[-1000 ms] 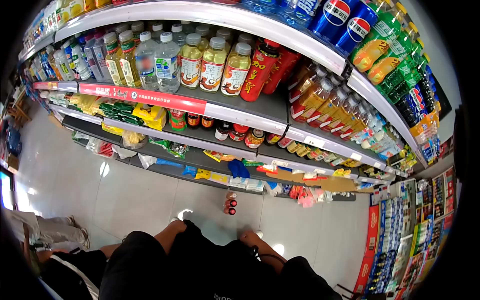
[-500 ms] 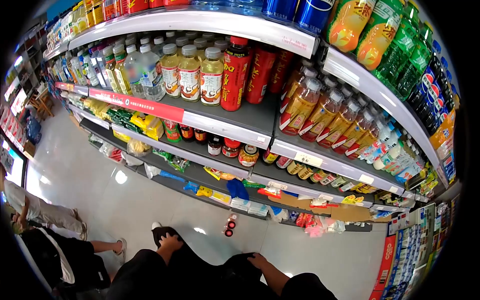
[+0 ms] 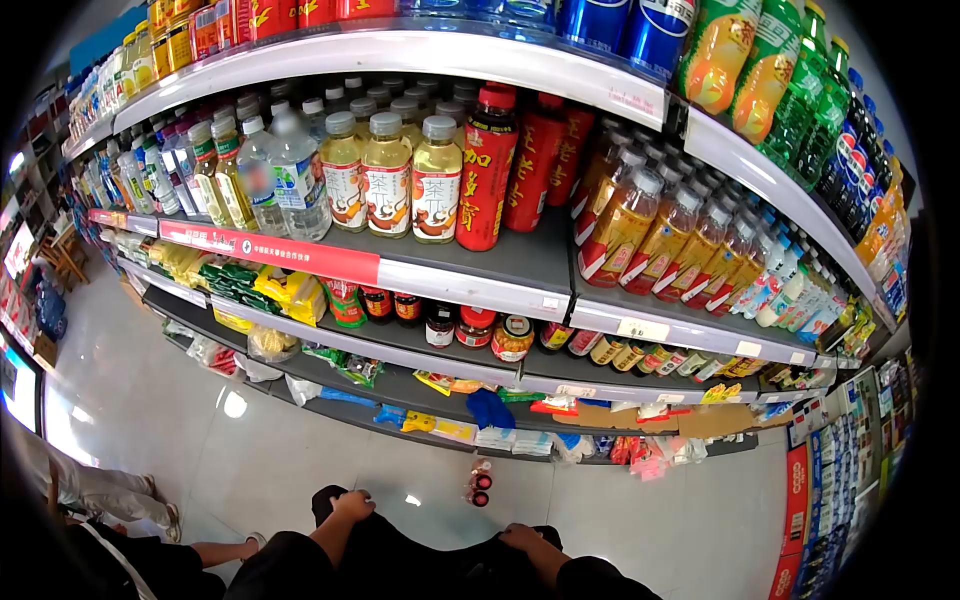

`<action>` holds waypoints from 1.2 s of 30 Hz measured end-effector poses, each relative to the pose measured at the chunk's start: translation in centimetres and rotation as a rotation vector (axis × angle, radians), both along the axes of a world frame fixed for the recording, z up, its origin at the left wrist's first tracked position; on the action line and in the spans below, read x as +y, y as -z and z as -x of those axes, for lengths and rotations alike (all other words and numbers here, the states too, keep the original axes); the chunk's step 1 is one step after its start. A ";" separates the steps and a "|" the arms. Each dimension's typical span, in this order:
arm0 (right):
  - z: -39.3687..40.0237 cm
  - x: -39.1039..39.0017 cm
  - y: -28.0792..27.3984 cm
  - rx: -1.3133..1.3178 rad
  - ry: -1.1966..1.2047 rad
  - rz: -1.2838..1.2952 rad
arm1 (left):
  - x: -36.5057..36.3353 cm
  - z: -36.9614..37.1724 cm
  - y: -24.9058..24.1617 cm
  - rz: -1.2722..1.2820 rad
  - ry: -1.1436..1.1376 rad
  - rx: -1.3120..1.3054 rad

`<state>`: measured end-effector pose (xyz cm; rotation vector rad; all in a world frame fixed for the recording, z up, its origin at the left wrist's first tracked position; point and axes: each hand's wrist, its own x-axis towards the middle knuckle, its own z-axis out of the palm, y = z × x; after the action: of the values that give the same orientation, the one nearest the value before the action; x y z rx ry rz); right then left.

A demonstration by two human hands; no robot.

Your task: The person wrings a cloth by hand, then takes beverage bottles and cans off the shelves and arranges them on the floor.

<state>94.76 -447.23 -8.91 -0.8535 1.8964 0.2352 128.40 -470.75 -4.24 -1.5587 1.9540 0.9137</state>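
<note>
My left hand [image 3: 350, 506] rests on my left knee, its fingers laid over the dark trousers [image 3: 420, 565]. On the other knee lies my right hand [image 3: 520, 538], also holding nothing, with its fingers partly hidden against the dark cloth. In front of and between the knees, several small things with dark red, round tops [image 3: 481, 484] stand in a short row on the floor. Beyond them rises a long curved shelf unit [image 3: 470, 285] with drinks, jars and bagged goods.
Tea bottles [image 3: 386, 180], red bottles [image 3: 487, 180] and amber drink bottles [image 3: 620, 230] fill the middle shelf. Low down are jars [image 3: 512, 338] and packets. At the left, another person's leg [image 3: 215, 552] extends over the tiled floor [image 3: 270, 455]. A stocked rack [image 3: 800, 500] stands at right.
The view has shifted, so the shelves sit slightly lower and farther right. Both hands remain on the knees, and appear slightly lower in view. The person at left is nearer the frame's edge.
</note>
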 end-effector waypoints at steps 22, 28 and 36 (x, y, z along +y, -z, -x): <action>3.6 -32.7 -48.8 -0.433 0.240 2.126 | -18.2 22.6 -46.4 1.217 0.430 1.587; 4.8 -33.9 -48.5 -0.309 0.238 2.167 | -17.0 22.8 -44.5 1.086 0.491 1.549; 7.9 -35.8 -50.8 -0.017 0.254 2.231 | -16.2 25.7 -44.1 0.608 0.302 1.767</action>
<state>86.83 -483.02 41.89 -1.7339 1.5259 -2.3702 102.69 -486.90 39.84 -0.2426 3.6917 1.9947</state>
